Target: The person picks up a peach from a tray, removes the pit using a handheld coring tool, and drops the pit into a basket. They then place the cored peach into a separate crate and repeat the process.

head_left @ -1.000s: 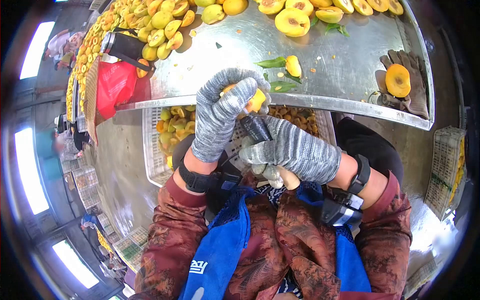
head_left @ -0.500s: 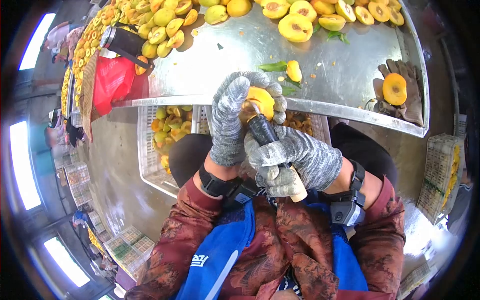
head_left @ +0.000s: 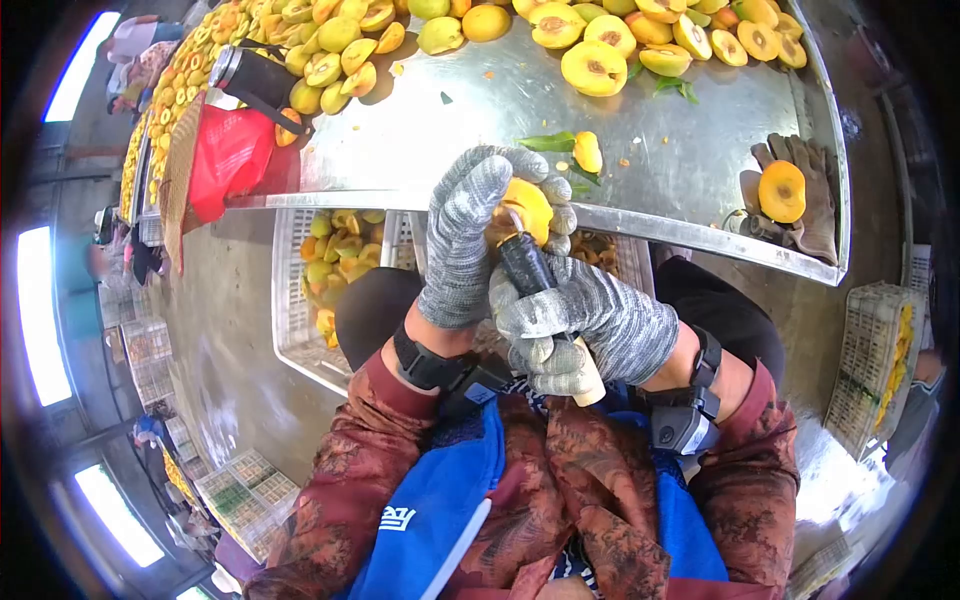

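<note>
My left hand [head_left: 458, 240], in a grey knit glove, is closed around a yellow peach half [head_left: 532, 208], held just in front of the table edge. My right hand [head_left: 605, 318], gloved the same way, grips a pitting knife [head_left: 526, 262] with black wrapping and a pale handle end. Its short metal tip meets the peach's cut middle; how deep it sits is hidden. Beyond my hands, on the metal table [head_left: 400, 150], lie a small peach piece [head_left: 587, 152] and green leaves [head_left: 548, 143].
Many peach halves [head_left: 600, 68] are heaped along the table's far side. A black flask [head_left: 250, 80] and red bag [head_left: 228, 160] lie at left. At right, a peach half [head_left: 782, 191] rests on brown gloves [head_left: 820, 210]. Below the table stands a crate [head_left: 290, 320] of peaches.
The whole view has shifted slightly. Both hands keep their hold on the peach half and the pitting knife, with the tip still at the peach's middle.
</note>
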### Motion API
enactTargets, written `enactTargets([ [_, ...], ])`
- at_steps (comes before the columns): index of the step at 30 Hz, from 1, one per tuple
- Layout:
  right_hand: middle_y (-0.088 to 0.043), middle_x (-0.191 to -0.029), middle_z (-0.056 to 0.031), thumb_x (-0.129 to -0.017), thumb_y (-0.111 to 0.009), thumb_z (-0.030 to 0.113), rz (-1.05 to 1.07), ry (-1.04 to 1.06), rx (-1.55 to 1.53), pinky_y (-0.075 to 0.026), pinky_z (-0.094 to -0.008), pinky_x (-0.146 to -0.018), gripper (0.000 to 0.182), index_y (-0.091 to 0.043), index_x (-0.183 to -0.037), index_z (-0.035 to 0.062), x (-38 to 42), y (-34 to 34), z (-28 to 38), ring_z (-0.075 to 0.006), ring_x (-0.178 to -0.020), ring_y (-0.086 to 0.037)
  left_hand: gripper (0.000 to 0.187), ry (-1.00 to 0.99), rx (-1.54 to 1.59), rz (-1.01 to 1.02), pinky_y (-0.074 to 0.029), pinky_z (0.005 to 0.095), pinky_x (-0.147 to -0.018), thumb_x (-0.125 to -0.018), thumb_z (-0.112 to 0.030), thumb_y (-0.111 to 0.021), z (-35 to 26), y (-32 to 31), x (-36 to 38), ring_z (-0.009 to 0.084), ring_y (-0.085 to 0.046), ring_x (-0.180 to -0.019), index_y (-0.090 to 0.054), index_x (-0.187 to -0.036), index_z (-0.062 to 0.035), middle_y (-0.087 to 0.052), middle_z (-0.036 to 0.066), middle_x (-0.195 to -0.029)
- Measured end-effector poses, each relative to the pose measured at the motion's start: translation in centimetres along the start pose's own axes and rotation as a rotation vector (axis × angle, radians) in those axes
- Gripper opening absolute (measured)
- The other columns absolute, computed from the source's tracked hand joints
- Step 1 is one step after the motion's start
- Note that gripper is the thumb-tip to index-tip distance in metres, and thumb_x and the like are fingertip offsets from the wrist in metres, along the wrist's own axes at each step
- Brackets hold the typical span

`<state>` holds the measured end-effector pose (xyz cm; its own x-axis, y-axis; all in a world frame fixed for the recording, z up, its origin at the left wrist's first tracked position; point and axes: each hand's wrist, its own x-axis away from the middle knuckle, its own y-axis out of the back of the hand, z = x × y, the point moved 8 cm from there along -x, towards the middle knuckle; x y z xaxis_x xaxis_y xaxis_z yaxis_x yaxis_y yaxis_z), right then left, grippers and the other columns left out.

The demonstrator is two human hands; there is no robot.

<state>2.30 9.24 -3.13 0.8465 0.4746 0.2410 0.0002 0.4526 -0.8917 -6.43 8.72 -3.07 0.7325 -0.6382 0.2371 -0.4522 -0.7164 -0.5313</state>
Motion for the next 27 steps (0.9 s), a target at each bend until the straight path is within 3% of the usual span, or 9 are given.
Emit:
enactTargets([
  [4, -0.050, -0.061, -0.0013, -0.081, -0.058, 0.022, 0.027, -0.004, 0.031, -0.037, -0.0215, -0.042, 0.018, -0.054, -0.083, 0.0048, 0.2, 0.2, -0.3, -0.0078, -0.047, -0.046, 0.038, -0.041, -0.028, 0.044, -0.050, 0.0289, -0.052, -0.083, -0.036, -0.047, -0.5, -0.8, 0.3, 0.0205, -0.059, -0.061, -0.052, -0.093, 0.0010, -0.058, 0.014, -0.078],
  [6, -0.054, -0.068, -0.0026, -0.073, -0.064, 0.017, 0.024, 0.019, 0.024, -0.042, -0.0215, -0.048, 0.027, -0.050, -0.091, 0.0041, 0.4, -0.1, 0.3, -0.0113, -0.054, -0.052, 0.039, -0.065, -0.012, 0.028, -0.049, 0.0275, -0.051, -0.084, -0.037, -0.046, -0.9, -1.5, 0.3, 0.0198, -0.059, -0.060, -0.053, -0.092, 0.0004, -0.059, 0.014, -0.077],
  [10, -0.054, -0.069, -0.0024, -0.070, -0.066, 0.015, -0.031, 0.020, 0.083, -0.042, -0.0219, -0.050, 0.029, -0.049, -0.091, 0.0044, 0.8, -0.3, 0.8, -0.0112, -0.056, -0.053, 0.038, -0.087, 0.049, 0.108, -0.049, 0.0281, -0.048, -0.084, -0.036, -0.046, -1.2, -2.6, 0.0, 0.0208, -0.058, -0.059, -0.053, -0.092, 0.0004, -0.059, 0.016, -0.076],
  [14, -0.057, -0.069, -0.0026, -0.078, -0.060, 0.015, 0.042, 0.203, 0.350, -0.044, -0.0237, -0.057, 0.014, -0.057, -0.084, 0.0024, 0.9, -0.6, 2.4, -0.0103, -0.064, -0.054, 0.039, -0.078, 0.119, 0.157, -0.048, 0.0299, -0.046, -0.084, -0.036, -0.048, -1.2, -3.0, -0.2, 0.0234, -0.058, -0.058, -0.052, -0.093, 0.0013, -0.058, 0.017, -0.077],
  [18, -0.055, -0.063, -0.0036, -0.075, -0.063, 0.015, 0.061, 0.003, 0.029, -0.041, -0.0216, -0.045, 0.016, -0.055, -0.081, 0.0023, 1.0, -1.3, 1.5, -0.0104, -0.050, -0.051, 0.039, -0.076, 0.140, 0.178, -0.048, 0.0296, -0.047, -0.083, -0.035, -0.050, -1.8, -3.9, -0.3, 0.0237, -0.058, -0.058, -0.052, -0.095, 0.0014, -0.059, 0.017, -0.077],
  [19, -0.053, -0.060, -0.0036, -0.074, -0.064, 0.016, -0.025, 0.012, 0.108, -0.038, -0.0212, -0.041, 0.017, -0.055, -0.079, 0.0026, 1.1, -1.3, 1.8, -0.0091, -0.044, -0.047, 0.038, -0.051, 0.163, 0.186, -0.049, 0.0284, -0.048, -0.083, -0.035, -0.051, -1.5, -3.8, -0.3, 0.0232, -0.059, -0.059, -0.052, -0.094, 0.0011, -0.059, 0.016, -0.077],
  [23, -0.052, -0.060, -0.0028, -0.076, -0.063, 0.018, -0.039, 0.087, 0.296, -0.040, -0.0222, -0.041, 0.020, -0.052, -0.082, 0.0029, 0.6, -1.3, 2.5, -0.0101, -0.044, -0.048, 0.034, -0.038, 0.117, 0.197, -0.050, 0.0279, -0.050, -0.082, -0.032, -0.052, -1.6, -3.4, -0.6, 0.0210, -0.059, -0.061, -0.054, -0.092, 0.0006, -0.059, 0.015, -0.077],
  [25, -0.053, -0.070, -0.0029, -0.074, -0.065, 0.016, -0.112, 0.033, 0.434, -0.043, -0.0207, -0.052, 0.027, -0.049, -0.091, 0.0018, 0.3, -0.6, 2.5, -0.0100, -0.058, -0.052, 0.031, 0.003, 0.024, 0.075, -0.050, 0.0272, -0.055, -0.083, -0.029, -0.051, -0.9, -2.1, -1.1, 0.0183, -0.059, -0.063, -0.055, -0.091, -0.0001, -0.060, 0.013, -0.077],
  [27, -0.054, -0.071, -0.0029, -0.076, -0.064, 0.017, -0.113, 0.042, 0.431, -0.044, -0.0202, -0.056, 0.026, -0.049, -0.090, 0.0013, 0.0, -0.1, 2.2, -0.0091, -0.061, -0.053, 0.026, -0.064, -0.031, 0.054, -0.049, 0.0257, -0.060, -0.083, -0.025, -0.051, -1.2, -1.5, -1.6, 0.0158, -0.059, -0.066, -0.057, -0.089, -0.0006, -0.060, 0.010, -0.077],
])
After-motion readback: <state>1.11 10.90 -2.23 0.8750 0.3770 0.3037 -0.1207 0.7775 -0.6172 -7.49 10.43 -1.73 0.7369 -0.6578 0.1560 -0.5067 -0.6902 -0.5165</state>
